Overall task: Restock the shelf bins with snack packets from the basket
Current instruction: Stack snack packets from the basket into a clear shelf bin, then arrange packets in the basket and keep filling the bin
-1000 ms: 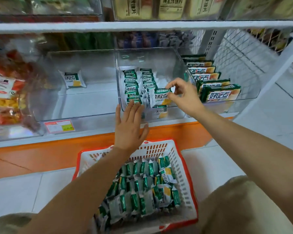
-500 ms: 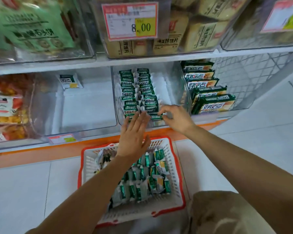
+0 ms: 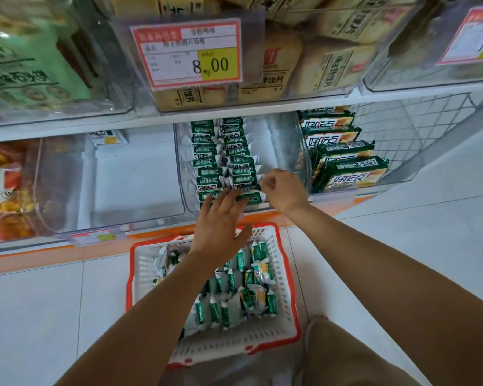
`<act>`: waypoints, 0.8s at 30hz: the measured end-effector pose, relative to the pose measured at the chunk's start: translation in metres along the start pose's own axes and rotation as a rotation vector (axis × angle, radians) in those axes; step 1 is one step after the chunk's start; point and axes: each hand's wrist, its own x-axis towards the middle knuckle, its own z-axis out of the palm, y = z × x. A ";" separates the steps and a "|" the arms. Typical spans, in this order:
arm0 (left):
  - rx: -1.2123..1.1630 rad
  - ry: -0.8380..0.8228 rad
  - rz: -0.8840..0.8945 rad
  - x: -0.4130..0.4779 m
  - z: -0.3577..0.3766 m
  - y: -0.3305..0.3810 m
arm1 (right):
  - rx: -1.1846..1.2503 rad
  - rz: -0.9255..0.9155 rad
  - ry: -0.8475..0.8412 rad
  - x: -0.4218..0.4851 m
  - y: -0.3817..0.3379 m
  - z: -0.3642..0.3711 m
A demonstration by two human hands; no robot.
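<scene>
A white basket with a red rim (image 3: 234, 344) sits on the floor below the shelf, and several green-and-white snack packets (image 3: 234, 302) lie in it. Above it, a clear middle bin (image 3: 183, 176) holds two rows of the same packets (image 3: 209, 162). My left hand (image 3: 221, 218) lies flat with straight fingers against the front packets of the rows. My right hand (image 3: 283, 190) has curled fingers and pinches the white end of a snack packet (image 3: 248, 198) at the front of the right row.
The clear bin to the left (image 3: 123, 185) holds a single packet (image 3: 106, 136) at its back. Larger green packs (image 3: 346, 168) fill the right bin. Orange snack bags (image 3: 3, 185) sit far left. The shelf above carries a price tag (image 3: 190, 51) and tan packs. White floor tiles surround the basket.
My right hand brought the packet it held down into the front of the right row. My left hand rose from above the basket to the packet rows. The view moved closer and tilted up.
</scene>
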 end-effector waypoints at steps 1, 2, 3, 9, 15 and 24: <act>-0.016 0.004 0.001 0.001 0.000 0.000 | -0.025 0.040 -0.011 0.004 -0.001 0.003; -0.035 0.008 0.000 0.002 0.000 0.001 | -0.030 0.080 -0.027 0.007 -0.003 0.005; -0.050 0.012 -0.001 0.002 0.000 0.001 | -0.025 0.112 -0.034 0.011 -0.003 0.008; -0.062 0.001 0.003 0.003 0.001 -0.002 | 0.112 0.224 -0.009 0.023 -0.001 0.011; -0.038 -0.025 -0.024 0.008 0.001 0.001 | 0.191 0.115 0.041 0.015 0.002 0.010; -0.040 -0.071 -0.069 0.012 -0.005 0.006 | 0.169 0.056 -0.093 0.019 0.009 0.009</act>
